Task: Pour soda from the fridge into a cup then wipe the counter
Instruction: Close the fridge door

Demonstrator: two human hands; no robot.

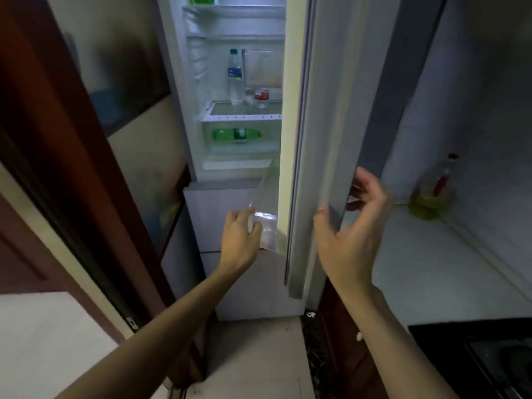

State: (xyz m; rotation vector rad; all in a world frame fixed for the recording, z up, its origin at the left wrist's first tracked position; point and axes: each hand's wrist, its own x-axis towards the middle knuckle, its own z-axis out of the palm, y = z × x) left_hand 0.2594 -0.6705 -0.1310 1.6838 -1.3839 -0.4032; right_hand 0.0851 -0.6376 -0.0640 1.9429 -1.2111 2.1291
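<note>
Standing at the open fridge, the person has both arms out, and each hand seems to have its own job. The right hand (349, 226) is at the outer edge of the fridge door (322, 139), fingers spread and loosely curled around that edge with the thumb on the near face; it looks more like steadying or swinging the door than a firm clamp, and the blur makes it hard to say whether the fingertips actually press on the far side. The left hand (240, 240) is curled over the rim of the clear door bin (266, 217) low on the door's inner side, fingers closed on the plastic, probably to help draw the door wide or to brace it. Neither hand has a drink yet. Well beyond the fingers, deep in the lit cabinet, a green soda bottle (236, 134) lies on its side in the crisper drawer (240, 148), likely laid flat because it would not stand there. On the glass shelf (241, 109) above it stands a clear bottle with a blue label (234, 76), upright, beside a small red-labelled container (261, 96). Out past the right hand's knuckles, the counter (431, 269) runs along the wall, with a bottle of yellow oil (431, 191) parked in its far corner. I see no cup. My guess is the door needs to open further before the left hand can reach in.
</note>
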